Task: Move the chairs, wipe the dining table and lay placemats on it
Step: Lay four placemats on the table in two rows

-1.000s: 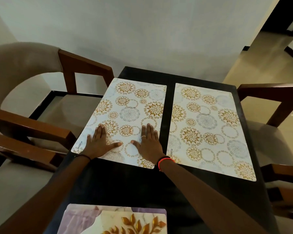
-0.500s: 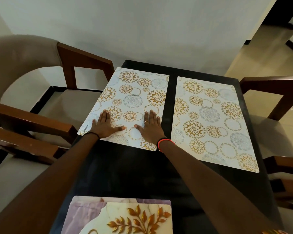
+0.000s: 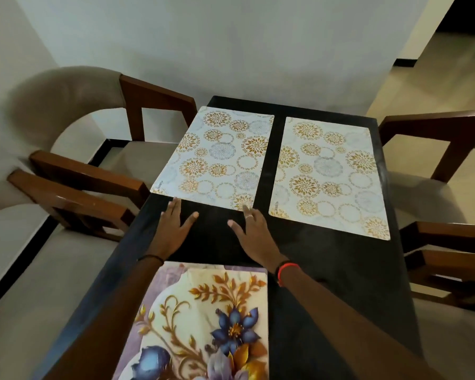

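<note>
- The dark bench [image 3: 327, 270] runs lengthwise away from the viewer, its far end close to a pale wall [image 3: 231, 45].
- Wooden chairs with beige cushions stand along both long sides: two on the left, the far left chair [image 3: 137, 111] with a curved padded back and the near left chair [image 3: 74, 198] just beside it, and on the right the far right chair [image 3: 436, 133] and the near right chair [image 3: 455, 256].
- A floral placemat [image 3: 203, 325] with blue flowers and gold leaves lies at the near end of the bench, between the two forearms.
- Two matching placemats with gold and grey circle patterns lie side by side at the far end, a narrow strip of bare bench between them: the left patterned placemat [image 3: 217, 157] and the right patterned placemat [image 3: 329, 174].
- The left hand [image 3: 173, 231] is spread flat, fingers apart, over bare bench just short of the left patterned placemat's near edge, holding nothing; a black band circles its wrist.
- The right hand [image 3: 252, 234] is likewise spread and empty, with one fingertip reaching the near right corner of that same placemat; it wears a ring and a red band at the wrist.
</note>
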